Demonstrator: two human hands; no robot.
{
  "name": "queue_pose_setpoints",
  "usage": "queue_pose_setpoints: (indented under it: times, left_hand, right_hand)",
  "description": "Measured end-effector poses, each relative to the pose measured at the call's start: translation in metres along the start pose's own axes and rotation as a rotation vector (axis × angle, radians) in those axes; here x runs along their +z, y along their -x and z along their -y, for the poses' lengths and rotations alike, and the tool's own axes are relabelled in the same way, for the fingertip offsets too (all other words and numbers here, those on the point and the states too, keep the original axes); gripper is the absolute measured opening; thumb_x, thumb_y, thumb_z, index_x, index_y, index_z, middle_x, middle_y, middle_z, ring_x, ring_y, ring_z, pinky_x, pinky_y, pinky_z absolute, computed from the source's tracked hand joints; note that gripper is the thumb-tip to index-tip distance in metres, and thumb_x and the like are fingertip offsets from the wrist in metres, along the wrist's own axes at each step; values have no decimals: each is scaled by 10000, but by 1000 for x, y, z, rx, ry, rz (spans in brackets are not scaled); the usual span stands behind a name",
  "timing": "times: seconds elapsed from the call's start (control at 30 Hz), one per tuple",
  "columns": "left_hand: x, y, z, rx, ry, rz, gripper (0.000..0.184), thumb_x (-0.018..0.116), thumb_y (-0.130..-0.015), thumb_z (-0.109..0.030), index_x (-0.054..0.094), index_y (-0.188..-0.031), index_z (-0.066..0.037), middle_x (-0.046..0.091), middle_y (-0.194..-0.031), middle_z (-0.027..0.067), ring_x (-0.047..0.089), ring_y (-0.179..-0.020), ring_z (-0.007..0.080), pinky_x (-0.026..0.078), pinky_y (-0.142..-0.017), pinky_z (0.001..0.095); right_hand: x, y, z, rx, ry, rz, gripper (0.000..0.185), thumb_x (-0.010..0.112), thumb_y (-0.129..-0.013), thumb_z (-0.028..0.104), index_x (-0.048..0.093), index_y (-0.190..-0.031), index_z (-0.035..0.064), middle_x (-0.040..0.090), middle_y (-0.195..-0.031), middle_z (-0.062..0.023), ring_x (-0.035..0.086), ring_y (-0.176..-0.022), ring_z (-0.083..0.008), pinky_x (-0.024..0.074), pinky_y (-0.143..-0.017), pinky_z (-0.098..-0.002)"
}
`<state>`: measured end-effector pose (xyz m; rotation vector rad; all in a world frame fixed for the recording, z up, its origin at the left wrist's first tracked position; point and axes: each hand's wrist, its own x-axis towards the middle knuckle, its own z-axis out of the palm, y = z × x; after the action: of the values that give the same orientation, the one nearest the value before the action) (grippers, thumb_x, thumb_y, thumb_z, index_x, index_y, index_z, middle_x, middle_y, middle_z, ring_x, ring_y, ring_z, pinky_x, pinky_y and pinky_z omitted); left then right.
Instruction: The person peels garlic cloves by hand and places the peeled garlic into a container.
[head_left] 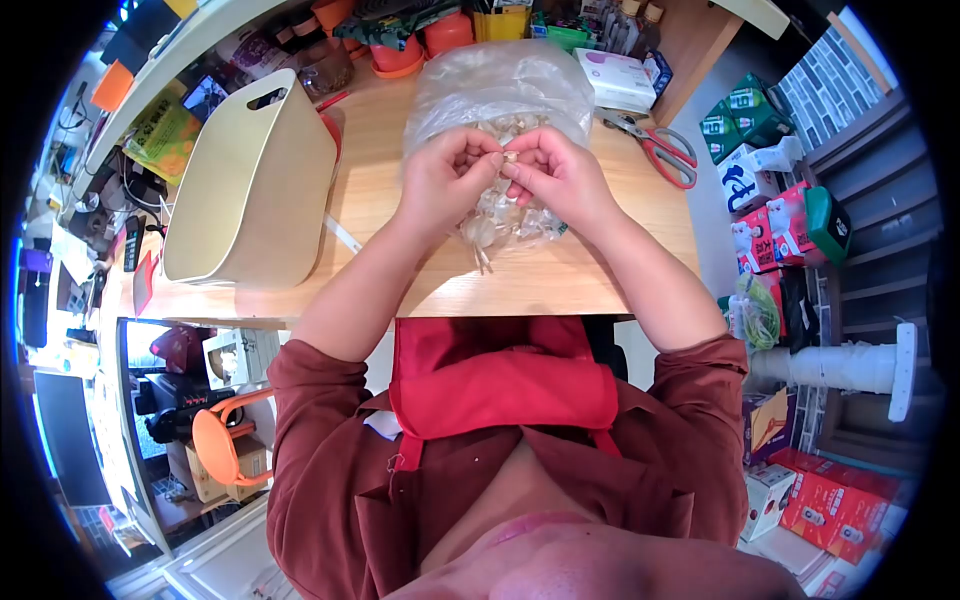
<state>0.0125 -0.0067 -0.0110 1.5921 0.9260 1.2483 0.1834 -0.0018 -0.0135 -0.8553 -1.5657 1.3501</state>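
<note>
Both grips are closed. My left hand (447,172) and right hand (560,175) meet fingertip to fingertip, thumb and fingers of each pinching at one small pale piece (511,157). Which hand bears more of it, I cannot tell; nor is it large enough in view to identify.

Position: the piece sits above the clear plastic bag (500,82), which lies on the wooden table (450,292) directly in front of me. More pale pieces (488,222) show at the bag, below my hands. Working over it seems sensible: fragments would land on the plastic. A piece this small probably suits a two-handed fingertip pinch better than a palm hold, leaving each thumb free for fine pressure.

Surroundings: cream bin (245,190) upright to my left, tall-walled, beside my forearm yet apart from the bag, presumably for easy reach. Red-handled scissors (668,157) lie to the right, apart from the bag, handles nearer me than the blades, which would suit a right-hand pickup.
</note>
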Motion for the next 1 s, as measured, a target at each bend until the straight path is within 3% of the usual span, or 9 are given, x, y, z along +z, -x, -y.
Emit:
queue_pose_setpoints:
  times: [0.1, 0.2, 0.43, 0.53, 0.83, 1.0]
  left_hand:
    - [-1, -2, 1, -14, 33, 13, 103, 594, -817, -36, 571, -916, -14, 593, -801, 17, 546, -670, 57, 447, -583, 192]
    - [-3, -1, -15, -210, 136, 79, 115, 620, -803, -58, 574, -904, -28, 599, -790, 12, 549, -651, 56, 438, -555, 185]
    - [-6, -2, -7, -211, 286, 138, 132, 612, -796, -29, 531, -896, 1, 609, -766, 48, 565, -634, 79, 459, -571, 203]
    - [-5, -2, -11, -218, 184, 161, 139, 567, -793, -8, 502, -915, -13, 586, -773, 45, 562, -632, 81, 448, -545, 203]
    - [-4, -1, -11, -195, 154, 177, 155, 511, -762, 29, 493, -908, -21, 549, -744, 32, 553, -615, 82, 438, -526, 200]
    - [-5, -1, -8, -209, 179, 153, 182, 493, -748, 49, 502, -916, -19, 551, -726, 31, 553, -612, 89, 441, -532, 205]
  right_hand:
    - [1, 1, 2, -3, 41, -13, 189, 601, -826, 87, 507, -973, 16, 598, -758, -57, 587, -637, -101, 490, -544, -228]
    - [0, 1, 1, -30, 218, -29, 182, 614, -819, 116, 524, -954, 33, 598, -717, -43, 578, -616, -89, 464, -536, -226]
    - [-3, 2, -1, -99, 417, 2, 152, 615, -813, 109, 536, -932, 56, 601, -706, -44, 590, -605, -106, 457, -546, -243]
    - [-2, 3, -4, -126, 454, 15, 138, 609, -816, 97, 531, -921, 52, 606, -706, -53, 602, -613, -120, 462, -549, -248]
    - [-2, 4, -1, -156, 488, 65, 139, 601, -816, 71, 518, -925, 47, 610, -703, -63, 606, -603, -127, 472, -537, -255]
    - [0, 3, -3, -97, 279, 67, 111, 573, -834, 43, 507, -920, 25, 605, -697, -55, 589, -600, -103, 470, -526, -238]
